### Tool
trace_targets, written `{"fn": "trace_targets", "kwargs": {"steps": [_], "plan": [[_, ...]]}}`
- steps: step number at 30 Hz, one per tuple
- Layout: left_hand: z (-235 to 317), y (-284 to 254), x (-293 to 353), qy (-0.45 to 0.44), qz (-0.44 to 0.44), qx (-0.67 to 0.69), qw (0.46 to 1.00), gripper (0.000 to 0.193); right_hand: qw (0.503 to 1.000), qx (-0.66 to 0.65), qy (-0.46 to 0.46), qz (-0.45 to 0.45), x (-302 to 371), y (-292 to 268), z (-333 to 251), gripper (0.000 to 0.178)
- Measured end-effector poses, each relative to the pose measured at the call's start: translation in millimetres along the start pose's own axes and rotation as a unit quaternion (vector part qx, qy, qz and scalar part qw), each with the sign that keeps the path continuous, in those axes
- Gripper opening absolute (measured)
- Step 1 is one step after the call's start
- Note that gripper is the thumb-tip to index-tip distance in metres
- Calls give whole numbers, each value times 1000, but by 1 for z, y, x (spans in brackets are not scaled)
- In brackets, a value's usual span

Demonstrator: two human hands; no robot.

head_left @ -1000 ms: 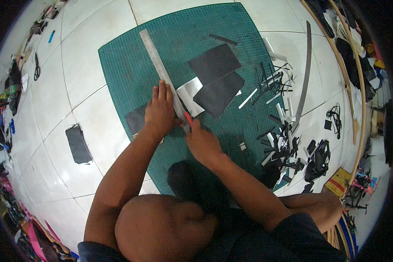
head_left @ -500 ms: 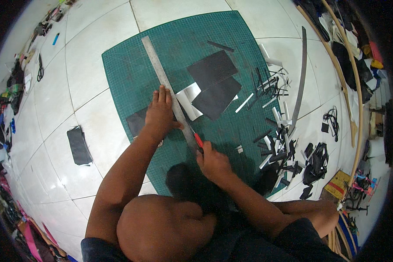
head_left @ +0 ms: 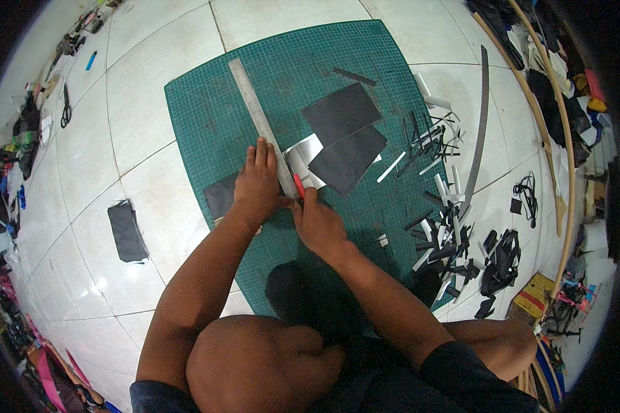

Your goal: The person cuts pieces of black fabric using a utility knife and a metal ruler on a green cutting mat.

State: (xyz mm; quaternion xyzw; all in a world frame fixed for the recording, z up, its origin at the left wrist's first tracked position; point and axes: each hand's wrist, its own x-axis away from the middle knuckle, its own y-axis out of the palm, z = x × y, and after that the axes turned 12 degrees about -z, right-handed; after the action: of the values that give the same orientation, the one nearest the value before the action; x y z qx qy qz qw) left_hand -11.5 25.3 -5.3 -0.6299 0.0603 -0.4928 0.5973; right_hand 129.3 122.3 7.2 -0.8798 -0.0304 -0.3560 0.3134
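My left hand point(head_left: 257, 182) lies with its fingers stretched flat along a long steel ruler point(head_left: 249, 91), pressing it down on the green cutting mat point(head_left: 207, 131). Closed around a red utility knife point(head_left: 298, 186), my right hand point(head_left: 322, 221) holds the tool at the ruler's right edge; its tip points away from me. Under the ruler, a black sheet point(head_left: 222, 196) shows to the left of my left hand. Just right of the ruler is a white piece point(head_left: 306, 153). Two black rectangular pieces point(head_left: 341, 113) overlap it farther up and right.
Cut black and white strips point(head_left: 437, 234) pile at the mat's right edge. A long dark strip point(head_left: 477, 131) curves on the tiled floor beyond. A stack of black pieces point(head_left: 126, 231) rests to the left. A black cable point(head_left: 525, 199) and long wooden poles point(head_left: 558, 103) are at right.
My right hand has moved the knife up and left along the ruler's edge. My left hand stays on the ruler. The whole view has shifted slightly.
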Motion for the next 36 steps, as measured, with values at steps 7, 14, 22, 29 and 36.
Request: {"fn": "trace_targets", "kwargs": {"steps": [7, 14, 22, 29, 36], "plan": [[4, -3, -1, -7, 8, 4, 1000, 115, 999, 27, -21, 20, -8, -8, -6, 35], [10, -11, 0, -35, -47, 29, 998, 134, 998, 7, 29, -62, 13, -12, -3, 30], [13, -19, 6, -39, -59, 31, 997, 132, 988, -13, 96, -121, 81, 7, 25, 27], [6, -10, 1, -31, -49, 21, 998, 135, 989, -51, -53, 126, 85, -3, 42, 35], [11, -15, 1, -34, -70, 29, 997, 141, 903, -375, -59, 203, 64, -57, 54, 45]]}}
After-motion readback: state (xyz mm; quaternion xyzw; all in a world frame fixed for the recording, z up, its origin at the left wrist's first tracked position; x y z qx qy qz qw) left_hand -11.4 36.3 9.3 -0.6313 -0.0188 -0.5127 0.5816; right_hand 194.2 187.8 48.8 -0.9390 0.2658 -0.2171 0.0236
